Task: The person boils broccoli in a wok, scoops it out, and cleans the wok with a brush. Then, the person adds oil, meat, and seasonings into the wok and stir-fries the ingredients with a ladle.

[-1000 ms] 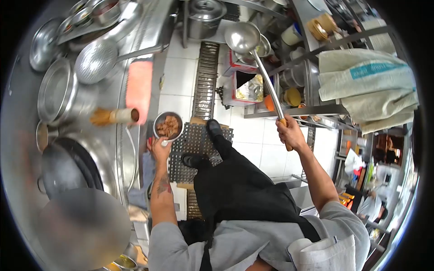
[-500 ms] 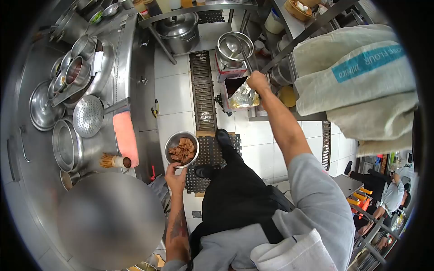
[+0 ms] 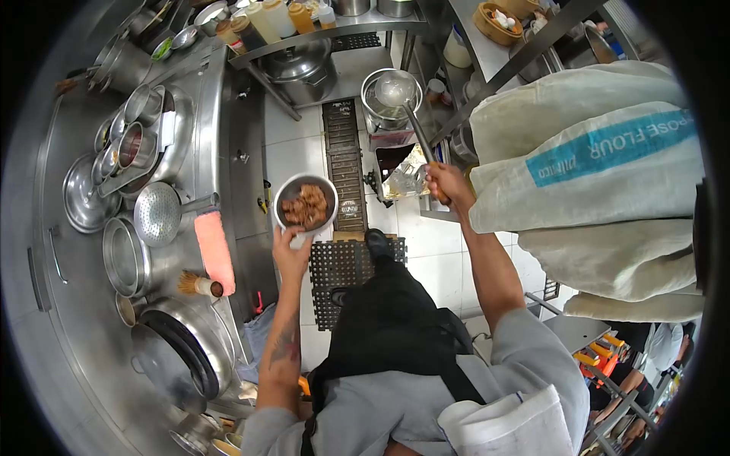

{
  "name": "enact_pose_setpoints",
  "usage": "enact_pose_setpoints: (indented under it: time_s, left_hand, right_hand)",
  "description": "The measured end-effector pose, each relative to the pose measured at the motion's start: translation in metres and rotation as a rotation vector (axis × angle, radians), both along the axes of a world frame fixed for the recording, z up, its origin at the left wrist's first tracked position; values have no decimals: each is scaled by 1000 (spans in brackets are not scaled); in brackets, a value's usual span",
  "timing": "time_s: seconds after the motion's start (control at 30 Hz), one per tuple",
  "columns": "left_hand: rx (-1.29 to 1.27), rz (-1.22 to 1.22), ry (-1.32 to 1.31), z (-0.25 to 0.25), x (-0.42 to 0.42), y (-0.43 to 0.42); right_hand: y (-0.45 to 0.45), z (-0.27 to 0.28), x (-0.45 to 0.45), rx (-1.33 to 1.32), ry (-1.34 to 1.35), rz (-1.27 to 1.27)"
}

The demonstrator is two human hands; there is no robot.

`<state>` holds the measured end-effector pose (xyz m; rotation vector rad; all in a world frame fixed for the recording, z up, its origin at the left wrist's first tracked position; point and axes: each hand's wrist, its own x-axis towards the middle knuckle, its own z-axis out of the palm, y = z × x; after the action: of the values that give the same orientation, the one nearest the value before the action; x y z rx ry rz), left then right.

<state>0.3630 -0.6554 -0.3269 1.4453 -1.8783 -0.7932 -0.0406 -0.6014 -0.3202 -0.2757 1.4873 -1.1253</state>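
A steel bowl [image 3: 334,204] of browned meat pieces [image 3: 306,207] rests in my left hand [image 3: 292,254], whose fingers grip its near rim. My right hand [image 3: 449,185] is wrapped round the handle of a long ladle [image 3: 417,121]. The ladle's round head is over a steel pot [image 3: 372,121] on the far side. Below the handle stands a square container [image 3: 389,182] partly covered with foil, with something dark inside. It cannot be made out whether the ladle touches the pot.
On the left, a steel counter carries a perforated skimmer [image 3: 158,214], nested bowls, a pink cloth [image 3: 215,252], a bamboo brush [image 3: 199,285] and a wok [image 3: 205,334]. Flour-sack cloths [image 3: 585,152] hang at right. A floor drain [image 3: 344,152] and a black mat [image 3: 327,281] lie ahead. People are at lower right.
My right hand has moved right and toward me, and the ladle head has lifted from inside the pot. The bowl in my left hand has come up slightly. The camera view has shifted.
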Motion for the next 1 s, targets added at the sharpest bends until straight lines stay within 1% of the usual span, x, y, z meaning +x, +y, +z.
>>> enact_pose_setpoints:
  time_s: [0.07, 0.13, 0.17, 0.23, 0.3, 0.33, 0.4, 0.47, 0.5, 0.53, 0.6, 0.63, 0.67, 0.73, 0.77, 0.8, 0.87, 0.9, 0.97, 1.0]
  left_hand:
    - [-37, 13, 40, -17, -4, -31]
    - [-55, 35, 133, -16, -8, -60]
    - [-60, 55, 131, -10, -7, -72]
    - [-83, 125, 109, 12, 9, -89]
    - [-154, 128, 54, 40, 34, -101]
    - [-175, 181, 36, 56, 53, -105]
    - [-174, 229, -97, 89, 102, -105]
    - [-178, 325, -149, 129, 155, -94]
    - [-223, 371, -54, 144, 182, -86]
    - [-249, 426, -79, 162, 212, -73]
    - [-166, 565, -214, 195, 272, -44]
    - [-137, 623, -254, 208, 302, -28]
    - [-148, 670, -273, 211, 338, -11]
    - [-67, 746, -227, 209, 408, 25]
    - [-72, 807, -284, 219, 430, 47]
    - [-19, 841, -333, 219, 459, 67]
    - [36, 866, -418, 210, 511, 104]
    - [45, 882, -418, 207, 531, 120]
    - [237, 880, -727, 204, 565, 146]
    - [245, 889, -725, 198, 580, 153]
  right_hand:
    - [22, 43, 14, -34, 25, 64]
    - [40, 102, 36, -22, -4, 115]
    - [47, 121, 47, -32, -34, 145]
    - [56, 148, 67, -52, -104, 233]
    - [56, 175, 92, -76, -169, 335]
    - [54, 186, 107, -89, -206, 389]
    - [43, 203, 143, -114, -252, 519]
    - [31, 207, 182, -153, -255, 682]
    - [28, 207, 205, -164, -226, 753]
    - [25, 197, 225, -206, -109, 852]
    - [22, 193, 276, -409, 297, 1025]
    - [19, 190, 300, -594, 539, 1072]
    - [18, 207, 328, -688, 646, 1127]
    - [20, 199, 382, -834, 731, 1118]
    - [21, 199, 409, -820, 739, 1162]
    - [21, 194, 430, -839, 728, 1190]
    - [23, 181, 462, -912, 745, 1144]
    - [22, 180, 472, -838, 705, 1170]
    - [21, 177, 490, -795, 700, 1195]
    - [20, 175, 497, -758, 700, 1196]
